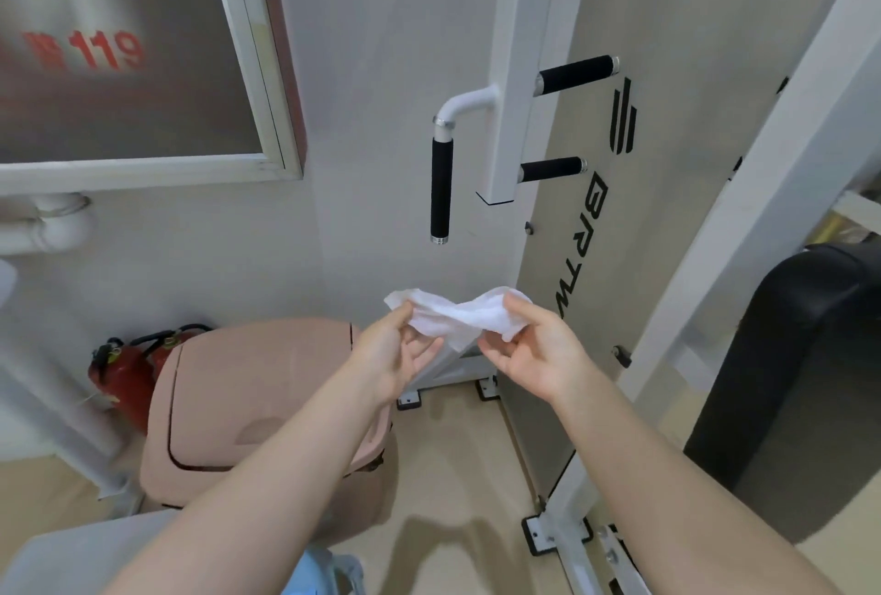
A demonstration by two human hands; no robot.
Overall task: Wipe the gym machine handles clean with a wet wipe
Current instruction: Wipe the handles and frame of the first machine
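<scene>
Head view: left hand (398,349) and right hand (538,346) pinch-grip crumpled white wet wipe (455,318); black foam cylindrical handles (441,187) above.

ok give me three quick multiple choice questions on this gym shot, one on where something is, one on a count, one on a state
1. Where is the pink bin?
A. on the floor, left of the machine frame
B. on the black seat
C. hanging from a handle

2. How many black-padded handles show on the machine?
A. one
B. three
C. five

3. What state is the wipe in?
A. pressed on a handle
B. lying on the floor
C. stretched between both hands, clear of the handles

Answers:
1. A, it stands on the beige floor beside the fire extinguishers.
2. B, one long handle hangs down and two short handles stick out sideways.
3. C, the left hand and the right hand pinch its ends below the handles.
</scene>
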